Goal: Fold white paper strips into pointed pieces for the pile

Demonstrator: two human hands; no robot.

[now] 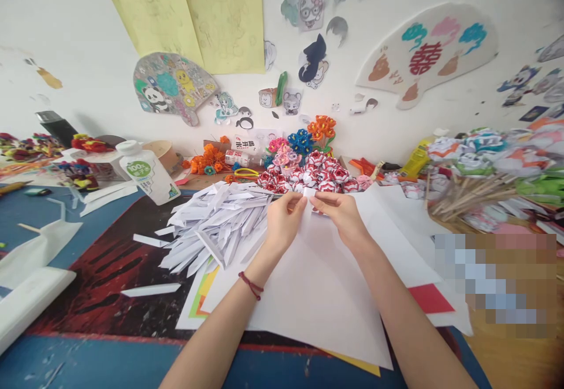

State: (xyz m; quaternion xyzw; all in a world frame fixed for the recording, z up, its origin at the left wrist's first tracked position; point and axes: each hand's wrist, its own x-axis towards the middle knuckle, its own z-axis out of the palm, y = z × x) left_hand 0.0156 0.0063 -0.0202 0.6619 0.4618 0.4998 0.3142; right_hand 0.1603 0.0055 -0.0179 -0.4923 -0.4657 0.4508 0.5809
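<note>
Between the fingertips there is a white paper strip point(306, 213); the left hand point(282, 218) pinches it near its upper end, and the right hand point(341, 213) pinches it from the other side. The step in hand seems to be folding. Next crease probably calls for level edges and firm thumb pressure. Folded paper strips point(220, 218) are heaped left of the fingers, white sheets point(326, 295) lie below them.
</note>
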